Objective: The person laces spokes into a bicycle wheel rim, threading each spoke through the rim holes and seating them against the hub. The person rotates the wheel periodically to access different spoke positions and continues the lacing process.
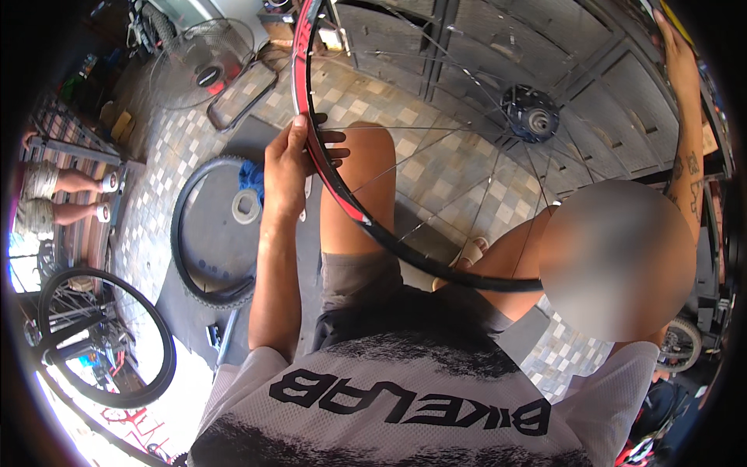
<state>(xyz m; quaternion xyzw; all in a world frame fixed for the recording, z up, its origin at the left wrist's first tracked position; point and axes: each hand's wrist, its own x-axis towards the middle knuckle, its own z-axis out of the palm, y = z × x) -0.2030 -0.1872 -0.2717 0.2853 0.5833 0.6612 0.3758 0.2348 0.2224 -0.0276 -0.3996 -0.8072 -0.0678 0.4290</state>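
A bicycle wheel [398, 247] with a black and red rim stands tilted over my lap, without a tyre on the part that shows. Its thin spokes run to a dark hub [531, 114]. My left hand [289, 159] grips the rim on its left side, thumb outside and fingers curled through between the spokes. Far up at the right, my right hand [671, 39] reaches out on a stretched arm, beside something yellow [685, 25] at the picture's edge. Its fingers are mostly hidden there. A blurred round patch covers part of the wheel's lower right.
On a dark mat lie a knobbly tyre [180, 247], a blue cloth [250, 177] and a pale ring [246, 207]. A fan [208, 76] stands beyond. Dark cabinets [467, 58] line the far side. Another person's legs [74, 194] and a bicycle wheel [162, 350] are at left.
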